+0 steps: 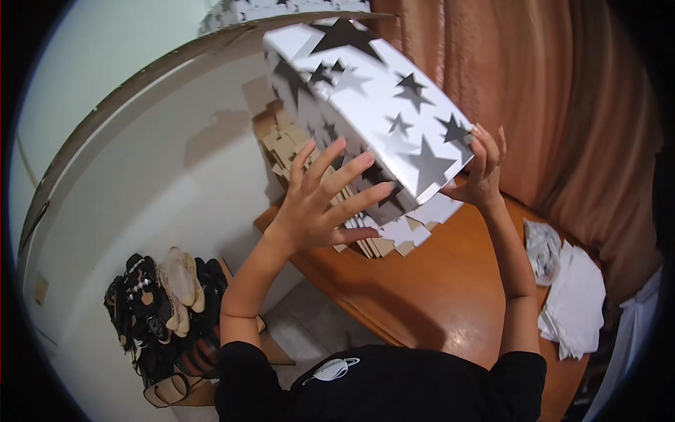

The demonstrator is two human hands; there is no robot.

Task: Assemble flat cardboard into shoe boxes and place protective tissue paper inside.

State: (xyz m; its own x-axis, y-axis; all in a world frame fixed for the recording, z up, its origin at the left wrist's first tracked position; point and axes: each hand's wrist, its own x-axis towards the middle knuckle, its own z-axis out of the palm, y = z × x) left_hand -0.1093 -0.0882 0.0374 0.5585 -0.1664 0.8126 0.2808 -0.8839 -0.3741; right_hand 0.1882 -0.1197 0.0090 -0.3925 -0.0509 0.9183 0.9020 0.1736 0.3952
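A white cardboard box (373, 116) printed with black and grey stars is held up tilted in front of me, above the far part of the wooden table. My right hand (484, 169) grips its near right corner, fingers on the edge and thumb low down. Along the near left side of the box, my left hand (320, 197) has its fingers spread wide; whether the fingertips touch the box I cannot tell. Behind and below the box lies a stack of flat cardboard pieces (383, 246), brown and white, partly hidden by the box and my left hand.
On the table (415, 295), to the right, lie a clear plastic bag (543, 252) and a pile of white sheets (575, 302). A brown curtain (506, 84) hangs behind. Several shoes (179, 281) crowd a low rack at left. Another star-patterned item (302, 7) sits above the curved ledge.
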